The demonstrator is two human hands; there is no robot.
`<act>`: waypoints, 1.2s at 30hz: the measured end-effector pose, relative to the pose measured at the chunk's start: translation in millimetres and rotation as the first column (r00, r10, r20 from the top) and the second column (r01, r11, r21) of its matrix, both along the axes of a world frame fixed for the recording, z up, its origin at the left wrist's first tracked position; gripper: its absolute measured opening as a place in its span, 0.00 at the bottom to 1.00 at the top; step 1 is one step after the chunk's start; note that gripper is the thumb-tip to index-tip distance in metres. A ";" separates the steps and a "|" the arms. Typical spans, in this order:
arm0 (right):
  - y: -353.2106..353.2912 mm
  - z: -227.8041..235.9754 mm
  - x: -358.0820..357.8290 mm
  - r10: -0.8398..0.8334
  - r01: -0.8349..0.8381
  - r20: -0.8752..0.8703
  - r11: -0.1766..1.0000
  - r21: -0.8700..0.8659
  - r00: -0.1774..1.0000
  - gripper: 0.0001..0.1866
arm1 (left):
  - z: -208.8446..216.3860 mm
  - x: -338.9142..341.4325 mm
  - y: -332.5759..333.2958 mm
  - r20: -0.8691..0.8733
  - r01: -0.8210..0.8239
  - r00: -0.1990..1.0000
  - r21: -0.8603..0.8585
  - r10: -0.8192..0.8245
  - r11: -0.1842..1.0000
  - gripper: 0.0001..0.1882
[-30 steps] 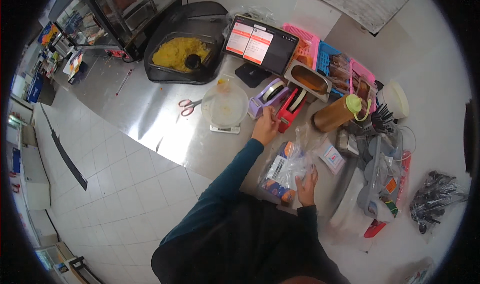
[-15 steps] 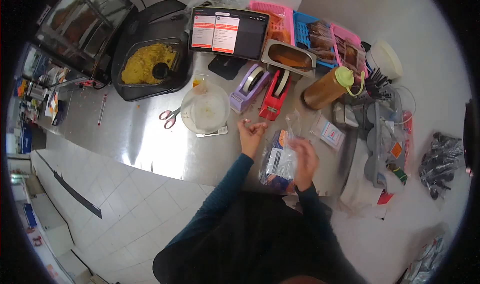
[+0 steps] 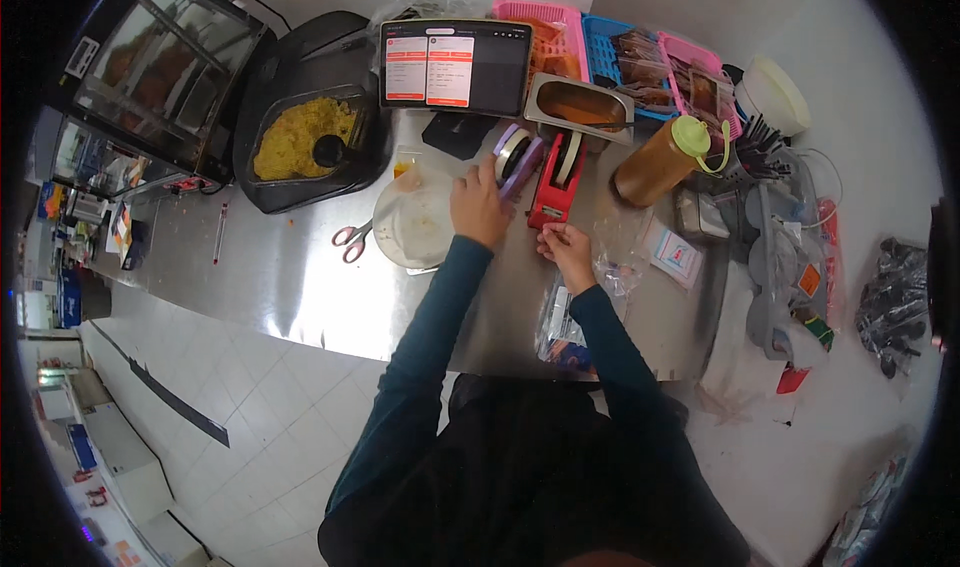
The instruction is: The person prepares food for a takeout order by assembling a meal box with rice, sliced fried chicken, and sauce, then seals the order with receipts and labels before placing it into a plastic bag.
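Note:
My left hand (image 3: 478,207) lies over the near end of the purple tape dispenser (image 3: 525,165), its fingers along the left side and partly hidden. At the front edge of the red tape dispenser (image 3: 551,199), my right hand (image 3: 567,254) is closed in a pinch; whatever thin thing is between its fingertips is too small to make out. A clear plastic bag (image 3: 562,332) with dark contents and a white label lies on the steel counter, partly under my right forearm. Left of my left hand sits a round translucent container (image 3: 405,225).
Scissors (image 3: 353,242) and a red pen (image 3: 220,232) lie to the left. Behind stand a tablet (image 3: 500,75), a black pan (image 3: 285,192) of yellow food, a steel tub (image 3: 612,130) and coloured baskets (image 3: 595,57). A squeeze bottle (image 3: 645,175) and grey cup tray (image 3: 762,312) are to the right.
My left hand has moved up and left onto the purple dispenser. My right hand has left the plastic bag and moved up and left to the red dispenser's front edge.

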State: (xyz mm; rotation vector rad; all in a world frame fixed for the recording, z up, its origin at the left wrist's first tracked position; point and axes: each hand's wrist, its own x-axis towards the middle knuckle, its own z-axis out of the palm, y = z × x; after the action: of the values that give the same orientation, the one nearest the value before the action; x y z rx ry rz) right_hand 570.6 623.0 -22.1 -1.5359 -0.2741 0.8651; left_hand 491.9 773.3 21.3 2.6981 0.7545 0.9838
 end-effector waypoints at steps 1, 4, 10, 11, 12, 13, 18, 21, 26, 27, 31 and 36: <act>-1.2 1.5 0.4 -0.007 0.007 0.000 1.000 0.007 1.000 0.08 | 3.1 4.2 2.5 -0.096 0.009 0.995 0.040 -0.005 0.999 0.32; -5.7 1.4 0.0 -0.044 0.045 -0.026 0.998 0.032 0.999 0.09 | 6.5 13.3 -1.3 -0.380 -0.210 0.919 -0.252 0.103 0.945 0.33; -9.1 -32.6 9.9 -0.014 0.038 0.202 0.993 -0.114 0.979 0.20 | 11.6 13.3 -22.8 -0.202 -0.209 0.960 -0.070 0.192 0.975 0.33; -4.0 -35.1 1.5 -0.108 0.176 0.421 0.976 -0.127 0.901 0.25 | 9.2 7.4 -16.8 -0.196 -0.219 0.959 -0.043 0.207 0.975 0.33; 2.4 -37.2 -4.2 -0.186 0.315 0.617 0.943 -0.106 0.765 0.32 | 6.8 3.2 -11.6 -0.188 -0.229 0.957 -0.016 0.222 0.973 0.33; 11.3 -33.6 -7.2 -0.192 0.313 0.617 0.945 -0.094 0.764 0.32 | 7.6 3.0 -9.8 -0.183 -0.230 0.957 -0.005 0.226 0.973 0.33; 48.6 -11.6 -1.9 -0.424 0.424 0.574 0.894 0.143 0.700 0.41 | 3.3 4.9 -28.1 -0.198 -0.096 0.979 -0.218 0.052 0.971 0.34; 41.2 -20.7 5.2 -0.411 0.395 0.617 0.902 0.172 0.671 0.41 | 7.2 -6.5 -46.5 -0.080 -0.100 0.993 -0.262 0.082 0.960 0.32; 17.5 -3.8 3.8 -0.224 0.242 0.556 0.969 0.042 0.800 0.42 | -21.2 -64.9 -86.7 0.075 -0.065 0.991 -0.464 0.112 0.884 0.32; 10.9 -15.0 11.9 -0.182 0.197 0.669 0.979 0.054 0.720 0.42 | -18.5 -75.1 -104.3 0.040 -0.079 0.993 -0.449 0.108 0.890 0.31; 19.8 -30.3 4.6 -0.093 0.082 0.751 0.995 0.052 0.654 0.44 | -19.4 -134.4 -152.0 0.054 -0.139 0.982 -0.441 0.181 0.887 0.32; 66.2 -30.4 -9.1 -0.009 -0.089 0.729 0.991 0.095 0.685 0.46 | -15.4 -155.6 -162.7 0.032 -0.159 0.970 -0.666 0.241 0.729 0.33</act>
State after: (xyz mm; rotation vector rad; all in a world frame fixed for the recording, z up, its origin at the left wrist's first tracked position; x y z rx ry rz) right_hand 561.5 689.2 -52.5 -1.7015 -0.9341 0.2034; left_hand 336.3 610.6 5.9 1.9510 1.1344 0.7131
